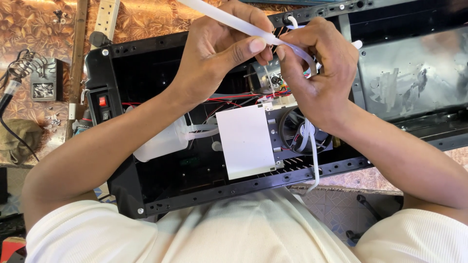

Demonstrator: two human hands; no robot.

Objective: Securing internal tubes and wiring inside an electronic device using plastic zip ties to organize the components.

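Observation:
My left hand (222,51) pinches a translucent white tube (222,17) that runs up to the top edge of the view. My right hand (319,68) grips a thinner clear hose (298,49) right where it meets that tube. Both hands hover over an opened black machine case (126,83). Inside the case lie a white rectangular plate (246,141), a round black fan (292,129), red and black wires (226,100) and a white plastic reservoir (163,143). A white cable tie or strap (314,160) hangs down past the fan.
A red rocker switch (102,101) sits on the case's left end. A soldering iron stand (22,65) and a small box of screws (43,89) rest on the patterned tabletop at left. A white power strip (107,19) lies at the top. A grey metal panel (414,80) is at right.

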